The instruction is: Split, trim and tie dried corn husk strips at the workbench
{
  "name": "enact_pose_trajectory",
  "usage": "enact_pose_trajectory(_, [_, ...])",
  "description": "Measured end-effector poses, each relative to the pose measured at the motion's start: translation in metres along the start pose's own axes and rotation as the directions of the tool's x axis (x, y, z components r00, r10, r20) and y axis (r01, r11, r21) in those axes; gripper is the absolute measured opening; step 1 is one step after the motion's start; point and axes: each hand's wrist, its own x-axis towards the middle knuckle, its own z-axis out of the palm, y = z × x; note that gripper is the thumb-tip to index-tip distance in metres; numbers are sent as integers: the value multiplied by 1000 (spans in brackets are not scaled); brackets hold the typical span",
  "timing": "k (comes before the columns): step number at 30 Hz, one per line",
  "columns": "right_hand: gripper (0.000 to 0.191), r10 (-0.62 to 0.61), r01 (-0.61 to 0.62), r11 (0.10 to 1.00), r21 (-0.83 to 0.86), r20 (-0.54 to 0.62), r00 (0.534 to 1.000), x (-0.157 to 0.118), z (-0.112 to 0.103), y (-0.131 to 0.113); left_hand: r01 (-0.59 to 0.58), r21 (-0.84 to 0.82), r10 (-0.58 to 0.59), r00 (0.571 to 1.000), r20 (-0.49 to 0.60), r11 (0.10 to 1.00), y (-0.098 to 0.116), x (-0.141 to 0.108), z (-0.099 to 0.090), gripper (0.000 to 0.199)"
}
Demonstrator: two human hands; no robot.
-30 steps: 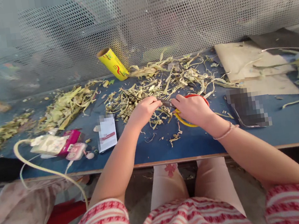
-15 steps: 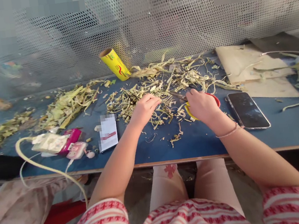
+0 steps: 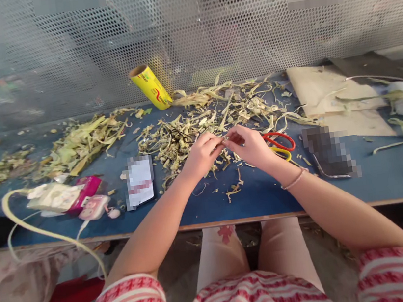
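Two hands (image 3: pixel 202 157) (image 3: pixel 250 145), one pair of scissors (image 3: pixel 277 134), one yellow tube (image 3: pixel 152 88), two phones (image 3: pixel 139 181) (image 3: pixel 330 154)

Nearer the body than left hand (image 3: pixel 204 155) and right hand (image 3: pixel 248 146): tabletop (image 3: pixel 246 207) passable, few scraps. Directly beyond both: heap of dried strips (image 3: pixel 172 137) obstructs, mesh panel (image 3: pixel 205 36) behind. Just right of right hand: scissors handles (image 3: pixel 291 142); farther right, dark phone (image 3: pixel 322 152).

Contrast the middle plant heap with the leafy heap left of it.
The middle heap spreads wider than the leafy heap. The middle heap holds thin, tangled bits; the leafy heap, broader strips. The left hand and right hand are at the middle heap, not the leafy heap. Both lie on the blue tabletop.
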Motion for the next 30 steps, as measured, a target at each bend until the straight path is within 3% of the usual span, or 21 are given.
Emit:
enact_pose_trajectory(6, [9, 16, -12, 989, 146, -28, 999, -2, 3, 1, -14, 24, 16, 999, -49, 1000, 1, 0, 3, 15])
enact_pose_trajectory(14, [12, 143, -136, 941, 311, -2, 990, 2, 4, 3, 9, -34, -13, 991, -133, 999, 0, -2, 8, 19])
enact_pose_trajectory(30, [30, 235, -166, 832, 530, -65, 970, -1, 10, 0, 212, -228, -244, 962, -121, 950, 5, 1, 7, 18])
